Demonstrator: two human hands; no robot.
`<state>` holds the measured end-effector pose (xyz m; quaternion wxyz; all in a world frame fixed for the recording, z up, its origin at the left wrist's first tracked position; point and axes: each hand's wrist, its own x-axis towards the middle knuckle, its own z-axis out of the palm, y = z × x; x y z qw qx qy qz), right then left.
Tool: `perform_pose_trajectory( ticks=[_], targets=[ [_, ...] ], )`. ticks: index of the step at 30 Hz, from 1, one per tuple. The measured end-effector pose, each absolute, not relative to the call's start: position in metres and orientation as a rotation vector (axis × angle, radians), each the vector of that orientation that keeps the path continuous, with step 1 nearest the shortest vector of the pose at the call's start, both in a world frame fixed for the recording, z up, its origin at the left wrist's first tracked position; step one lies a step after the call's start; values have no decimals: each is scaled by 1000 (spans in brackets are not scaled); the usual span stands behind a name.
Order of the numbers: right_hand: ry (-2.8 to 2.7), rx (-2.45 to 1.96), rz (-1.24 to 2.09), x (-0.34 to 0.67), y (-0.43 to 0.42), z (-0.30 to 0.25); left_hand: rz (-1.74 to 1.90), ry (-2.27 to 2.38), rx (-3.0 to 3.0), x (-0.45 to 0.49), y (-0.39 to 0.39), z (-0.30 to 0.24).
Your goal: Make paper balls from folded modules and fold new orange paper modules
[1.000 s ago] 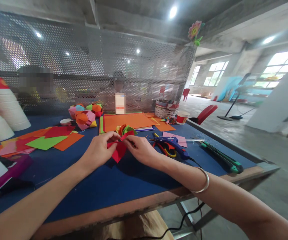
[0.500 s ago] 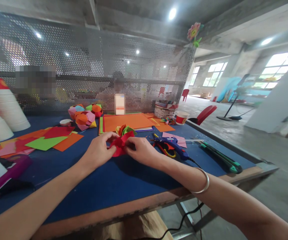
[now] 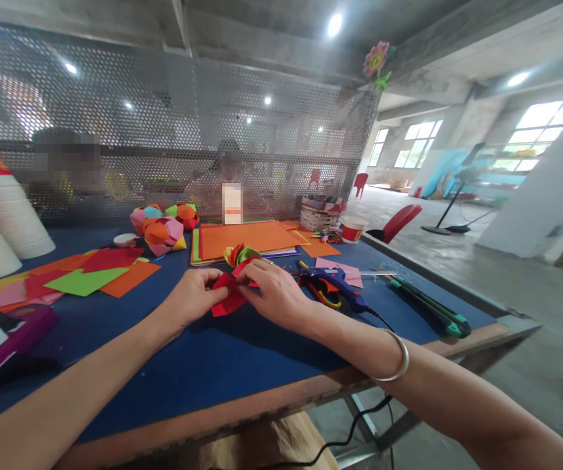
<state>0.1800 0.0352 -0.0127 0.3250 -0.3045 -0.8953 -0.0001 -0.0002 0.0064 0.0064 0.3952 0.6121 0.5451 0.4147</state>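
Head camera, grip first: the left hand [image 3: 193, 294] had thumb and fingers pinching one side of a piece of red paper [image 3: 223, 303], and the right hand [image 3: 278, 290] was pinching the other side, fingers reaching over the top. So the paper sat right between the two hands; couldn't tell if its lower edge touched the desk [image 3: 164, 385].

Looked like folding or shaping to me. Imo the way to do that well was to let the left pinch stay put as an anchor while the right one worked, fingertips only, light pressure, so the paper didn't pick up stray wrinkles.

Just behind it sat a yellow, orange and green paper piece [image 3: 239, 254], close enough that I'd have watched for a knuckle squashing it. Off to the right, the glue gun [image 3: 337, 281] lay over the scissors [image 3: 331, 303].

Vs half a second earlier: the right fingers had slid further across the paper, and a squarer red flap showed lower down between the hands. Glue gun and scissors hadn't budged.
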Motion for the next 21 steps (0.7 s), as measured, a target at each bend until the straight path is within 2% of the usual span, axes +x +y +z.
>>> perform_pose_trajectory(
  ticks=[6, 14, 21],
  targets=[
    [-2369, -751, -97, 180, 36, -12, 1069, 1390, 1474, -1, 7, 5],
    [-2373, -755, -65, 179, 35, -12, 1080, 1356, 1449, -1, 6, 5],
    [-2141, -888, 467, 179, 34, -9, 1075, 1327, 1442, 0, 4, 6]
  ],
)
